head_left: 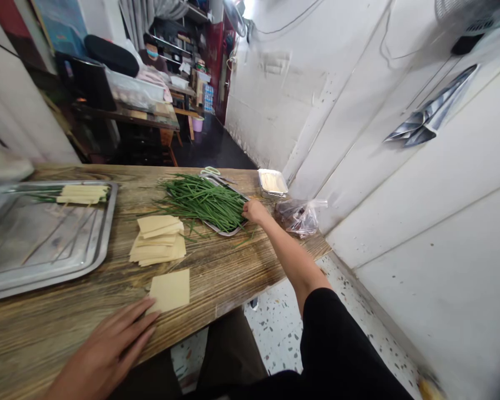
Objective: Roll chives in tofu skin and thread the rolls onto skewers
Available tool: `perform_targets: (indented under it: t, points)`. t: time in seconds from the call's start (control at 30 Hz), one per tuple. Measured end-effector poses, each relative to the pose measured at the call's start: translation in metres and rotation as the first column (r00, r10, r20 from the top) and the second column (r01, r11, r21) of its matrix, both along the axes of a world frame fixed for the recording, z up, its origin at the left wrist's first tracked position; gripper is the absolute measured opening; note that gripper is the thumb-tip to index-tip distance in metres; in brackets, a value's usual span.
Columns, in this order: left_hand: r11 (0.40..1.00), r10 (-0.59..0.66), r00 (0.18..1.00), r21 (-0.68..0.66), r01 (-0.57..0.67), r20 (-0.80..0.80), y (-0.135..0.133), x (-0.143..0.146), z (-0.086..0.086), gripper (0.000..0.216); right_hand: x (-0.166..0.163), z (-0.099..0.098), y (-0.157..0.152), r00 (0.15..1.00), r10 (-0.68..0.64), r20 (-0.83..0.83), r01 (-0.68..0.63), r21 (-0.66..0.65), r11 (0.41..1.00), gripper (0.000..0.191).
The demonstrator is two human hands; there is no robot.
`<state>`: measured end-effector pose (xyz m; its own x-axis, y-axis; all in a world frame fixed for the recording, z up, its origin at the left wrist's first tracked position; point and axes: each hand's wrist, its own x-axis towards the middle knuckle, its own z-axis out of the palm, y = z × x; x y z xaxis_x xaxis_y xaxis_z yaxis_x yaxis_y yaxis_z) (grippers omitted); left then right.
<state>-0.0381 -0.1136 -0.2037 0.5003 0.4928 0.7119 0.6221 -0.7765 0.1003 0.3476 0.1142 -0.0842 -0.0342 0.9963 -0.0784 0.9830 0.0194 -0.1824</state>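
Observation:
My left hand (112, 341) lies flat with its fingers stretched out, their tips touching the left edge of a single square tofu sheet (171, 290) on the table. Behind that sheet is a stack of the same pale yellow sheets (156, 244). Stretched far forward, my right hand (256, 211) has its fingers closed at the right end of a heap of green chives (208, 201). The chives lie in a metal tray (229, 232). Whatever the right fingertips pinch is too small to make out.
A large metal tray (102, 244) at left bears rolled sheets (83, 194) on skewers. Scissors (212, 173) lie behind the chives. A container of toothpicks (274, 182) and a plastic bag (298, 216) stand right, near the wall (383, 211). A masked person (153, 55) sits at the back.

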Motion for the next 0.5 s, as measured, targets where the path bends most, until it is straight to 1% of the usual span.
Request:
perform_targets:
  t: [0.1, 0.2, 0.27, 0.37, 0.5]
  points:
    - [1.0, 0.009, 1.0, -0.003, -0.009, 0.005, 0.0, 0.0, -0.001, 0.037, 0.003, 0.006, 0.003, 0.995, -0.008, -0.096, 0.005, -0.034, 0.999, 0.006]
    - [1.0, 0.011, 1.0, -0.008, -0.011, 0.006, 0.001, -0.001, -0.005, 0.039, 0.01, 0.012, 0.006, 0.97, -0.027, -0.24, -0.002, -0.118, 0.993, 0.019]
    - [1.0, 0.006, 1.0, -0.017, -0.006, 0.006, 0.001, -0.002, -0.008, 0.039, 0.015, 0.014, 0.007, 0.937, -0.05, -0.347, -0.014, -0.182, 0.983, 0.026]
    - [0.999, 0.002, 1.0, -0.047, -0.001, 0.006, 0.001, -0.003, -0.011, 0.038, 0.019, 0.015, 0.005, 0.871, -0.106, -0.479, -0.019, -0.249, 0.968, 0.029]
    - [0.997, 0.001, 1.0, -0.079, -0.001, 0.003, 0.0, -0.005, -0.012, 0.036, 0.019, 0.014, 0.003, 0.79, -0.194, -0.581, -0.002, -0.318, 0.948, 0.029]
